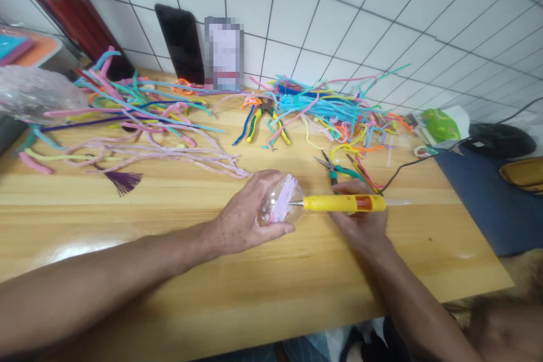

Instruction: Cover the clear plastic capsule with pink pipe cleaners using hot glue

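My left hand (pixel 244 212) is wrapped round a clear rounded plastic piece, perhaps the end of a bottle (pixel 265 203). A pale lilac fuzzy strip (pixel 286 195) lies across its face. In my right hand (pixel 360 226) is a yellow hot glue gun (pixel 328 203), its metal nozzle meeting or almost meeting the strip. A clear glue stick (pixel 401 202) sticks out of the gun's back end. The fingers under the gun are partly hidden. Just beyond my right hand lie needle-nose pliers (pixel 335 169) with teal handles.
Loose pipe cleaners (pixel 148 119) spread over the table's left, with a blue bundle (pixel 314 104) at the back. Yellow-handled pliers (pixel 267 119) lie between. A black phone (pixel 180 42) leans on the tiled wall. A black cable (pixel 403 165) runs right, and a purple tassel (pixel 123 180) lies left.
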A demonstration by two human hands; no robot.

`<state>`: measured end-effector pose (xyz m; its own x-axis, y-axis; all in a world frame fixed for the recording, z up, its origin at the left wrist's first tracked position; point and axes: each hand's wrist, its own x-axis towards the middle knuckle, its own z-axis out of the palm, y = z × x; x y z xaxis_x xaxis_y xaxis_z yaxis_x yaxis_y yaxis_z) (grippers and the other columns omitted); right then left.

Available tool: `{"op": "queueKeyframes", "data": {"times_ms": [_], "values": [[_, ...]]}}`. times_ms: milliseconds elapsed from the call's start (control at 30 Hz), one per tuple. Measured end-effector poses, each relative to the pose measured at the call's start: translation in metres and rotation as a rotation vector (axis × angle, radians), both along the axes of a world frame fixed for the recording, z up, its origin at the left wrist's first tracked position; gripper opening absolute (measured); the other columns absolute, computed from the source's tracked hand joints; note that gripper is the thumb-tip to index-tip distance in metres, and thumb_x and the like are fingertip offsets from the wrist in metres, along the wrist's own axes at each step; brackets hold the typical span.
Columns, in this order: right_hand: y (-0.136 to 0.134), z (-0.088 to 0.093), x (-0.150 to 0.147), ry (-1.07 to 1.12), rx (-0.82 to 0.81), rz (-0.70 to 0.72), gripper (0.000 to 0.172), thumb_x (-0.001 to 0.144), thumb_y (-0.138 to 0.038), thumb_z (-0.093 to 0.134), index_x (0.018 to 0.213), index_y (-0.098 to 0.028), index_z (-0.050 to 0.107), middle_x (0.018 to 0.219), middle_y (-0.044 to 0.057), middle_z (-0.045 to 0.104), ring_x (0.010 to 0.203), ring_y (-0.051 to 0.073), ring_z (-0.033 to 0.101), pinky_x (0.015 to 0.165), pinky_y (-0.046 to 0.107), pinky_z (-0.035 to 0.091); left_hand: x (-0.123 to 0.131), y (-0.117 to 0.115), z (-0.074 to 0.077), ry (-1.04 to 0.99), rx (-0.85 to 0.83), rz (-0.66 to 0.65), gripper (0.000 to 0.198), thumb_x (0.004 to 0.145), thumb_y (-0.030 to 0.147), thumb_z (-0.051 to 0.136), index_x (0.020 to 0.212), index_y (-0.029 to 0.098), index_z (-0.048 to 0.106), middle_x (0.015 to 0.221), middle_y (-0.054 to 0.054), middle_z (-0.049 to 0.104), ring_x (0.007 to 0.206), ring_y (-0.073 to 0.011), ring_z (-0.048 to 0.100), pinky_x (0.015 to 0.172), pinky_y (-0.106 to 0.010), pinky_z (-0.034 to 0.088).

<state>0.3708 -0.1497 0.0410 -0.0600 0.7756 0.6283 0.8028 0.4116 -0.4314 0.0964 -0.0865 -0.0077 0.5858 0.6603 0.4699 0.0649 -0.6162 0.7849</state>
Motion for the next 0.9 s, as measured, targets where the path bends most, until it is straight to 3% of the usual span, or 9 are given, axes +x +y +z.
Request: {"op": "queueKeyframes", "data": {"times_ms": [200,733,900], "values": [[0.0005,-0.002,0.0009,-0.019,0.025,-0.02,0.018,0.083,-0.023,0.076,0.1,-0.026,0.071,0.084,0.002,0.079,0.072,0.024,0.077,0.066,0.037,0.066,-0.0003,0.0,0.0007,0.012,-0.016,-0.004,0.092,0.085,0.038,0.09,0.163,0.029,0.042,0.156,-0.017,0.059,0.148,-0.0378,0.057,0.124,-0.06,0.05],[-0.0002,-0.0033,0.0017,0.027,0.001,-0.048,0.017,0.085,-0.024,0.078,0.101,-0.025,0.072,0.087,0.003,0.077,0.074,0.023,0.077,0.064,0.035,0.063,-0.0006,0.0002,0.0027,0.027,-0.008,-0.012,0.091,0.087,0.036,0.089,0.163,0.027,0.041,0.156,-0.018,0.058,0.148,-0.038,0.056,0.124,-0.061,0.049],[0.0008,-0.0005,0.0012,-0.021,-0.026,0.032,0.019,0.083,-0.02,0.077,0.099,-0.026,0.07,0.084,0.001,0.077,0.069,0.021,0.075,0.065,0.036,0.064,0.0001,0.0001,0.0027,0.02,-0.013,-0.009,0.09,0.086,0.035,0.089,0.162,0.027,0.042,0.157,-0.018,0.058,0.148,-0.0372,0.056,0.125,-0.061,0.048]]}}
